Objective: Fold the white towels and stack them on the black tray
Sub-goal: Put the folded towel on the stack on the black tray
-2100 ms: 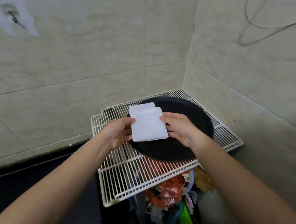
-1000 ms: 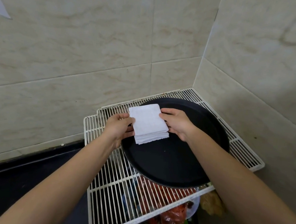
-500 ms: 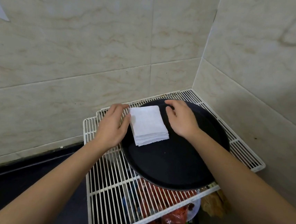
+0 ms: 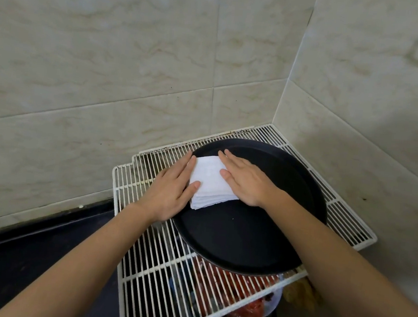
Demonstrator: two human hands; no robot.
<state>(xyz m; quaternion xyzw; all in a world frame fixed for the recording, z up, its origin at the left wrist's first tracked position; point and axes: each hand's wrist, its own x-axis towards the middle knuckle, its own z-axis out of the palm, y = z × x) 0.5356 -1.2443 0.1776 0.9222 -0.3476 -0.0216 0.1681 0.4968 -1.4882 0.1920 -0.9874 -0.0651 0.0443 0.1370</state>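
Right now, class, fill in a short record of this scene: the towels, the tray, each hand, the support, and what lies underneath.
towels: stack of folded white towels, lying on the tray's far-left part
tray: round black tray, resting on the rack
left hand: flat, fingers straight, against the stack's left edge
right hand: flat, palm down on the stack's right side
support: white wire rack, set in a tiled wall corner
underneath: red plastic bags, seen through the wires
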